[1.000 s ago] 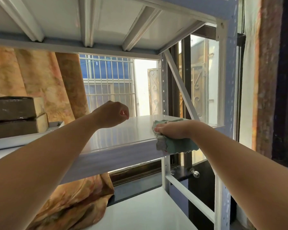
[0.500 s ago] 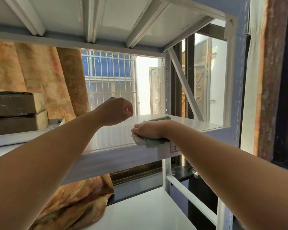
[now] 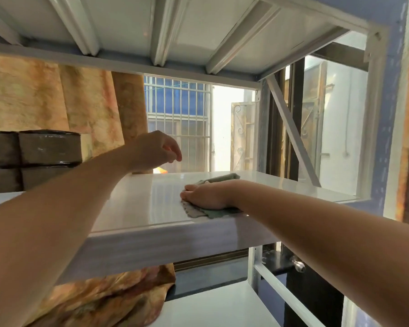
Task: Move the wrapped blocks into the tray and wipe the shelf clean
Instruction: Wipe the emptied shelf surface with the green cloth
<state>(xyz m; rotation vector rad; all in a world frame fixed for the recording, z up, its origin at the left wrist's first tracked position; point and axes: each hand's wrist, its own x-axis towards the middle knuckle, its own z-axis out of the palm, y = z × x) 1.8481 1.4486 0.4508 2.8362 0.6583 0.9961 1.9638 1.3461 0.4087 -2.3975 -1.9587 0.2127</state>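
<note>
The right hand [image 3: 206, 194] lies palm down on a grey-green cloth [image 3: 214, 213] near the front edge of the shelf [image 3: 151, 208]. Its fingers are together and laid almost flat, pressing the cloth onto the glossy white top rather than gripping it. The cloth spreads out from under the hand, with one corner showing behind it and a scalloped edge in front.

The left hand [image 3: 154, 149] hangs above the shelf, farther back and nearer its left end. Its fingers are loosely curled, the thumb is close to the fingertips, and it holds nothing. Its forearm crosses over the shelf's front edge.

The wrapped blocks [image 3: 47, 147] stand at the far left end of the shelf. They are dark brown, shiny with film and stacked two high, well apart from the cloth. The left forearm hides their lower right part. I cannot tell whether a tray is under them.

Behind the shelf on the left hangs an orange patterned curtain [image 3: 57, 102], whose lower folds bunch up below the shelf. Straight behind the shelf is a barred window [image 3: 177, 114]. The ribbed underside of an upper shelf [image 3: 198, 31] sits overhead. At the shelf's right end, a diagonal brace [image 3: 291, 128] and an upright post [image 3: 385, 114] frame the opening. Below the shelf lies a lower shelf [image 3: 222, 308], white and glossy.
</note>
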